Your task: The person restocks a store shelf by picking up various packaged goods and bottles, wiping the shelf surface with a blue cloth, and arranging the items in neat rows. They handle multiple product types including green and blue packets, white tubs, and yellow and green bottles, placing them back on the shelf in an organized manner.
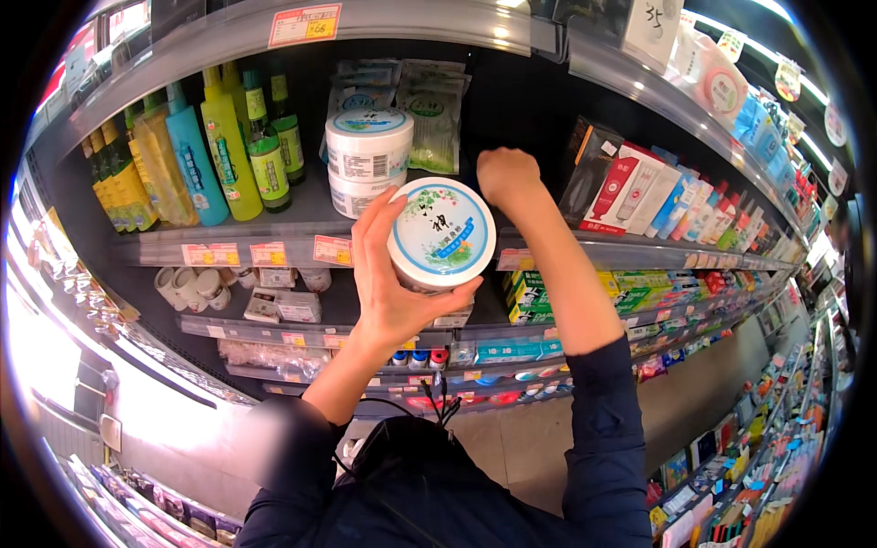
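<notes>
My left hand [387, 294] grips a round white tub [442, 229] with a blue-ringed lid, its fingers along the left side and its thumb below. The lid, printed with flowers and writing, faces me. Just behind it, two similar white tubs [370, 161] stand stacked on the shelf [301, 222]. My right hand [508, 179] reaches into the dark part of that shelf, right of the held tub. Its fingers are curled and mostly hidden, so whether they hold anything is unclear. Green and blue pouches [433, 116] stand behind the stack.
Green glass bottles [268, 164] and yellow and blue plastic bottles [229, 157] stand to the left. Boxed goods [620, 188] and tubes line the right side. An upper shelf edge [425, 27] overhangs my hands. Toothpaste boxes [531, 294] fill part of the lower shelf.
</notes>
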The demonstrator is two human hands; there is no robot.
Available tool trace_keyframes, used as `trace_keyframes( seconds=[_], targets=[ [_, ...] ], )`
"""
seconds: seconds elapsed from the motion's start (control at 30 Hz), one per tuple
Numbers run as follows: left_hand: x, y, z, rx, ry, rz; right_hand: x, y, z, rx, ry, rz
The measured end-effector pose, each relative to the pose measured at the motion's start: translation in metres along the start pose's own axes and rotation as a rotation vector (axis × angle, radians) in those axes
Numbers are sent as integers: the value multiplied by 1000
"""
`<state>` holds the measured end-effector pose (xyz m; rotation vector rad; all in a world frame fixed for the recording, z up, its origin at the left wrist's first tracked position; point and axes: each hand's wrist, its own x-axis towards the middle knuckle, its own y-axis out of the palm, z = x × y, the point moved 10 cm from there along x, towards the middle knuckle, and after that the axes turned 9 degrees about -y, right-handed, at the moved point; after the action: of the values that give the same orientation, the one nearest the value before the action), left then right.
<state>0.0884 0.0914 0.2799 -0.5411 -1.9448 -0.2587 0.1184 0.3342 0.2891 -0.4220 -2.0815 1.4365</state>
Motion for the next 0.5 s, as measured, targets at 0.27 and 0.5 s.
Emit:
trace_keyframes(
  seconds=[0.27,0.5],
  targets=[
    [-9,-26,3,-115,-36,86,111,96,-117,177,227,101],
    [-11,-57,23,-114,-90,172,116,97,-107,163,521,221]
  ],
)
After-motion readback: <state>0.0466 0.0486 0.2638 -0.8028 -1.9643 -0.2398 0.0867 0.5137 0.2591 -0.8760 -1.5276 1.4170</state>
